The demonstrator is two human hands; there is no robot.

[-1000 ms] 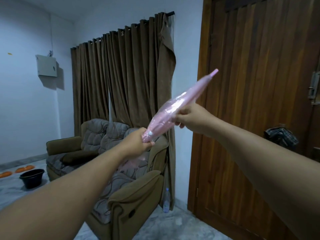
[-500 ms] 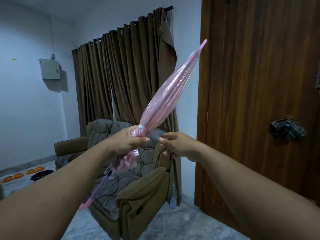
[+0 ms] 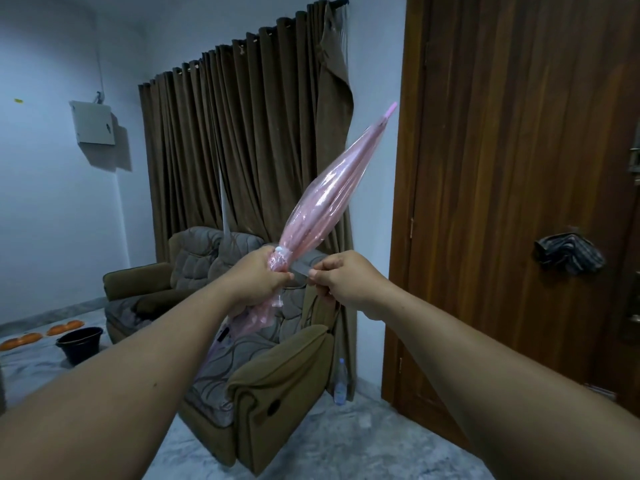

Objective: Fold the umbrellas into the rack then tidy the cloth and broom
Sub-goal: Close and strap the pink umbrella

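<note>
A translucent pink umbrella (image 3: 329, 199) is closed and rolled, pointing up and to the right in front of me. My left hand (image 3: 258, 282) is wrapped around its lower end where the canopy gathers. My right hand (image 3: 341, 277) pinches the umbrella's clear closing strap (image 3: 300, 268), pulled out sideways from the bundle. The handle end runs down behind my left forearm and is mostly hidden. A dark checked cloth (image 3: 568, 256) hangs on the wooden door. No rack or broom is in view.
A brown recliner (image 3: 273, 382) stands below my hands, with brown curtains (image 3: 242, 150) behind it. A wooden door (image 3: 519, 168) fills the right side. A black bucket (image 3: 80, 344) and orange items sit on the floor at left. A water bottle (image 3: 340, 382) stands by the wall.
My right hand left the umbrella's middle, dropped to the gathered end and took hold of the strap. The umbrella tilted more upright; my left hand kept its grip.
</note>
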